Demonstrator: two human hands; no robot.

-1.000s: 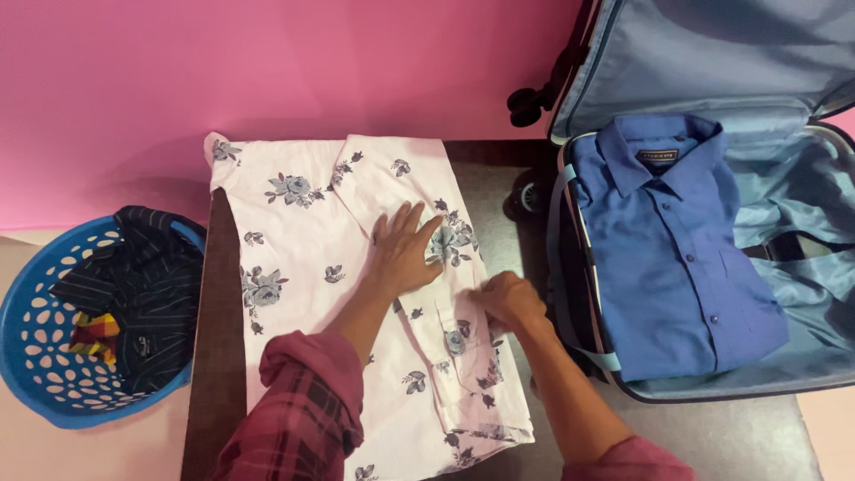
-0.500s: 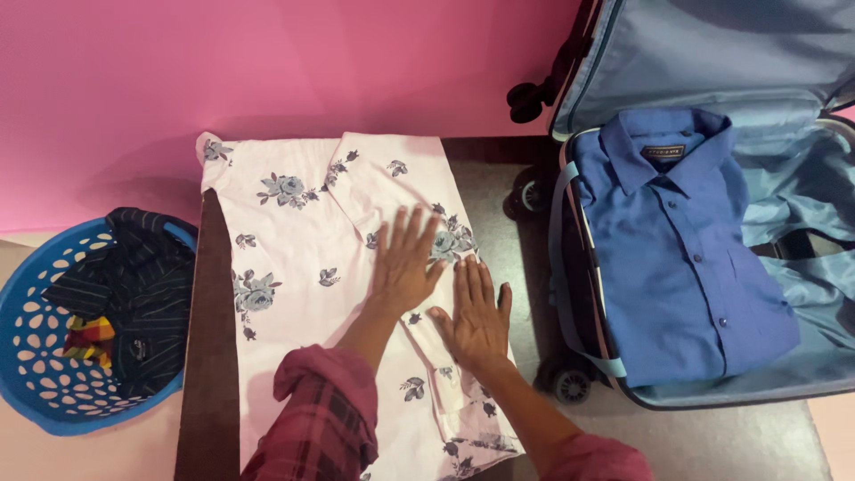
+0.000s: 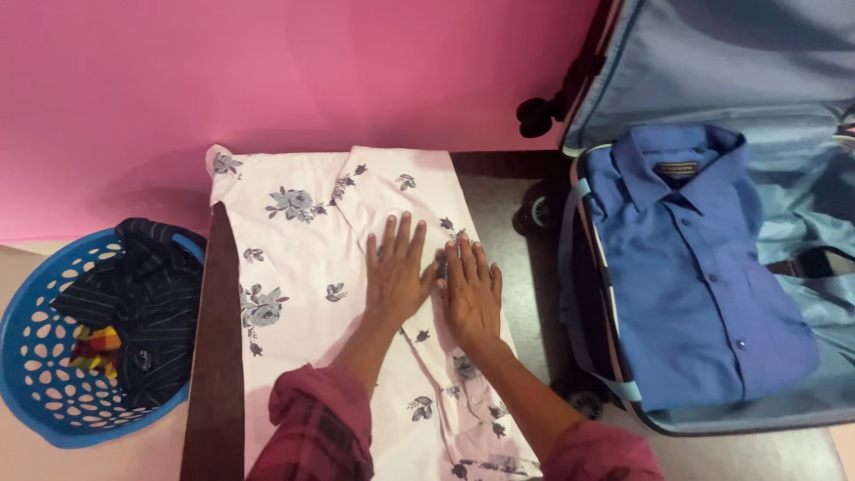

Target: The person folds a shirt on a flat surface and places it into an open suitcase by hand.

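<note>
A pale pink garment with dark blue flower prints [image 3: 303, 267] lies spread on a dark table [image 3: 214, 356]. My left hand [image 3: 396, 272] rests flat on its folded right part, fingers spread. Right beside it, my right hand [image 3: 470, 289] also presses flat on the cloth near the garment's right edge. Neither hand grips anything. Both forearms come up from the bottom of the view in red plaid sleeves.
An open blue suitcase [image 3: 802, 401] stands at the right with a folded blue collared shirt [image 3: 695, 267] inside. A blue perforated laundry basket [image 3: 44, 356] holding dark striped clothes [image 3: 147, 303] sits at the left. A pink wall lies behind.
My right hand has moved up from the garment's lower right edge and opened flat beside my left hand. The left hand has stayed pressed on the cloth.
</note>
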